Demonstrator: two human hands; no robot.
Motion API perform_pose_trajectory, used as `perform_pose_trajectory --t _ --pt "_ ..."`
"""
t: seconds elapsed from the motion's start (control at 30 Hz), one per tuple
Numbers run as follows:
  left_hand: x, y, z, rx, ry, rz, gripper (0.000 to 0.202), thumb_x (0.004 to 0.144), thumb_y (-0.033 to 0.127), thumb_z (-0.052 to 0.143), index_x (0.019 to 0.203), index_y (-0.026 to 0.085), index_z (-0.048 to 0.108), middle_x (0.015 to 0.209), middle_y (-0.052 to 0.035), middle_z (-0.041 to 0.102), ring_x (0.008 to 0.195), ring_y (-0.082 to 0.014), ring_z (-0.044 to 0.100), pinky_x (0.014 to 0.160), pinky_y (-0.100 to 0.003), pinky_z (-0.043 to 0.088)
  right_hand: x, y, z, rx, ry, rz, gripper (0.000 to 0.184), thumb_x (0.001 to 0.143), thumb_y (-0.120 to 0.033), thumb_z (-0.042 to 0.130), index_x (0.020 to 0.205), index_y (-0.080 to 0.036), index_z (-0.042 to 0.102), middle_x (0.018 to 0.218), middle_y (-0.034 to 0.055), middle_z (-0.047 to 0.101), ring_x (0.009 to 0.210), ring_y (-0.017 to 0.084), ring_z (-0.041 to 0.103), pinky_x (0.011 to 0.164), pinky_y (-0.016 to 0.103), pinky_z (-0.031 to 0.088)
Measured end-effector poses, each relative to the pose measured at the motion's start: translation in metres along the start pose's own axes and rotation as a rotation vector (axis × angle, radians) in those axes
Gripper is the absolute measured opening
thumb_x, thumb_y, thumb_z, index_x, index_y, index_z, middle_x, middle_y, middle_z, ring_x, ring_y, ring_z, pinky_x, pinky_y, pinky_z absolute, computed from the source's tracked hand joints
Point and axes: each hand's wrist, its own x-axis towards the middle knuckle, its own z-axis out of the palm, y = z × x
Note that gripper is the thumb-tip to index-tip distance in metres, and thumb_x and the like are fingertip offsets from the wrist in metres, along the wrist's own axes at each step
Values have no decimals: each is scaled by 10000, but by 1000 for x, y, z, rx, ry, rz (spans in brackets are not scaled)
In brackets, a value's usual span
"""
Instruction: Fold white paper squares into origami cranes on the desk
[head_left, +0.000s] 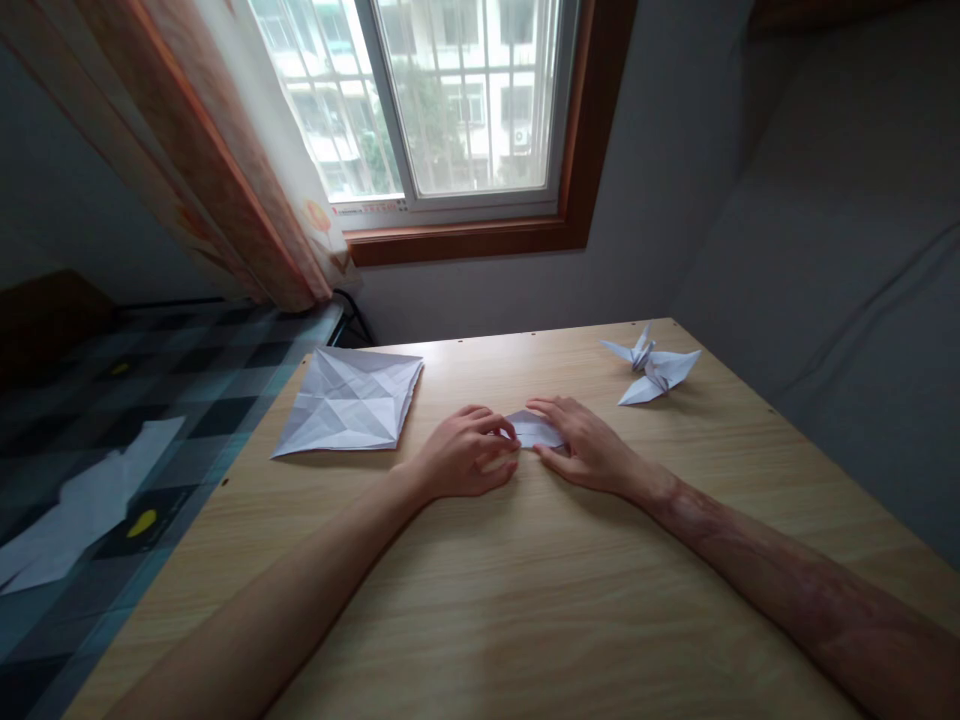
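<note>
White paper [538, 430], apparently one piece, touches two hands [466, 450] [589, 442], with two cranes [639, 354] [678, 367] nearby.

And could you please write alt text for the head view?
A person's left hand and right hand touch a small folded paper on a wooden table. Creased paper lies to the left, two bird-like paper figures to the right; a window is beyond.

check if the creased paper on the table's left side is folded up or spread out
Spread out: the creased paper lies broad on the table, crease lines crossing its face.
</note>
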Motion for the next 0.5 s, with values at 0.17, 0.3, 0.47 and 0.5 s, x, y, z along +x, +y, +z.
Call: perform_pose_trajectory --t 0.17,0.3,0.47,0.5 --pt "-1 -4 2 24 -13 7 190 1006 346 699 1145 275 809 1203 -55 809 1049 -215 760 1090 -410 556 0 2 2 -20 -36 27 451 997 -249 724 1440 -258 643 1409 128 722 1266 338 681 1101 545 563" --pt "-2 -4 3 17 -6 -5 200 1024 342 689 1168 278 812 1230 -62 799 1066 -214 760 1087 -405 557 -1 3 2 37 -8 55 461 1005 -236 716 1458 -246 633 1359 115 762 1228 317 706 1076 515 568" --pt "-2 -2 0 4 3 -32 236 1025 355 699 1211 276 820 1303 -89 769 1119 -230 754 1098 -425 563 -2 7 3 12 4 19 475 1018 -181 680 1486 -257 649 1374 103 778 1244 308 712 1069 499 561" --pt "-2 -2 0 1 8 -40 241 1024 357 701 1218 279 822 1345 -94 755 1151 -238 750 1103 -431 564 -2 8 3 3 3 3 471 1020 -170 674 1481 -266 662 1371 98 784 1244 306 714 1063 497 561"
